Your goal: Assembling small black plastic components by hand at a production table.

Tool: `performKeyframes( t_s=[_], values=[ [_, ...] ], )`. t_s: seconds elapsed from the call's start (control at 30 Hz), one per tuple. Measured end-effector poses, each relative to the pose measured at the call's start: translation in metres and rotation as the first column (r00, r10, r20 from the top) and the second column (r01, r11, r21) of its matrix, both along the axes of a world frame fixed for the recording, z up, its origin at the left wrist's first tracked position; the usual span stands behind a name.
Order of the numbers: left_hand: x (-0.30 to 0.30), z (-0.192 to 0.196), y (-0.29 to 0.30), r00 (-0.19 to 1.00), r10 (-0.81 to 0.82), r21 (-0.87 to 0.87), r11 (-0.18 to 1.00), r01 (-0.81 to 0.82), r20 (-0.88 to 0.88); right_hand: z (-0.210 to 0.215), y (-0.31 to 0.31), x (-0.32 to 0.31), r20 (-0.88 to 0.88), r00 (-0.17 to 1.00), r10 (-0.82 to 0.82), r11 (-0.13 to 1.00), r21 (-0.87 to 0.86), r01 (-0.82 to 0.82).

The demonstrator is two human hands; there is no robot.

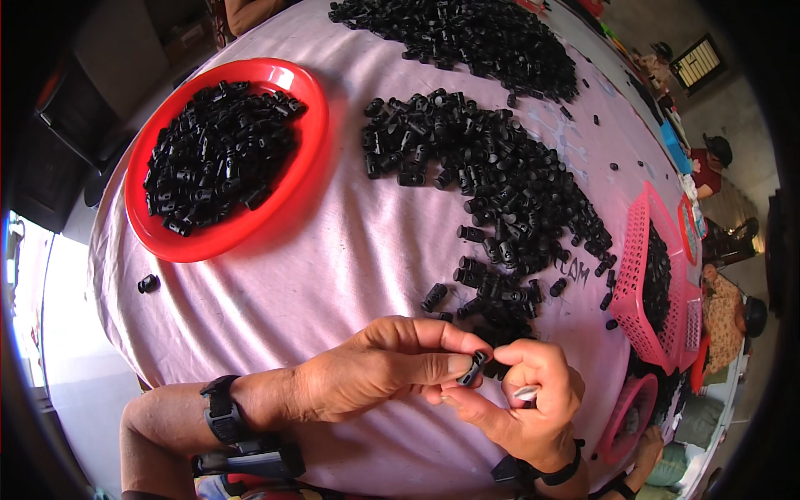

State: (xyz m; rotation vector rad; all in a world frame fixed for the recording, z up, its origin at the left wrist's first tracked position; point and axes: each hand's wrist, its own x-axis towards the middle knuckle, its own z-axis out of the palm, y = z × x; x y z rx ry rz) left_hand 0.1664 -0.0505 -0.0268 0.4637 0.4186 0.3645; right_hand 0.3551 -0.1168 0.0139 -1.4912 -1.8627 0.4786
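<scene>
My left hand point(367, 375) pinches a small black barrel-shaped cord lock point(473, 369) between thumb and fingers. Close against it on the right, my right hand point(537, 404) is closed, thumb and index finger at the cord lock's side. A small shiny whitish thing point(525, 392) shows between its curled fingers; its kind is unclear. Just beyond both hands, a curved pile of black cord locks point(500, 187) spreads over the pink cloth point(350, 250). At the far left, a red oval tray point(312, 150) holds a heap of similar black pieces.
A larger black heap point(475, 42) lies at the table's far side. To the right stand a pink perforated basket point(635, 292) and a pink round basket point(612, 429), with a person's hand point(648, 450) beside the latter. One loose piece point(147, 283) lies near the left edge. Other people sit along the right.
</scene>
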Motion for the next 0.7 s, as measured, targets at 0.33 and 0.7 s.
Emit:
performKeyframes(
  t_s=[0.33, 0.7],
  values=[
    [0.003, -0.002, -0.002, 1.000, 0.005, 0.119, 0.993, -0.003, -0.011, -0.010, 0.006, -0.005, 0.036, 0.993, 0.116, 0.980, 0.156, -0.120],
    [0.002, -0.006, 0.000, 0.998, -0.068, 0.233, 0.970, 0.067, -0.005, -0.002, 0.001, -0.011, 0.048, 0.996, 0.075, 0.992, 0.099, -0.080]
  ],
)
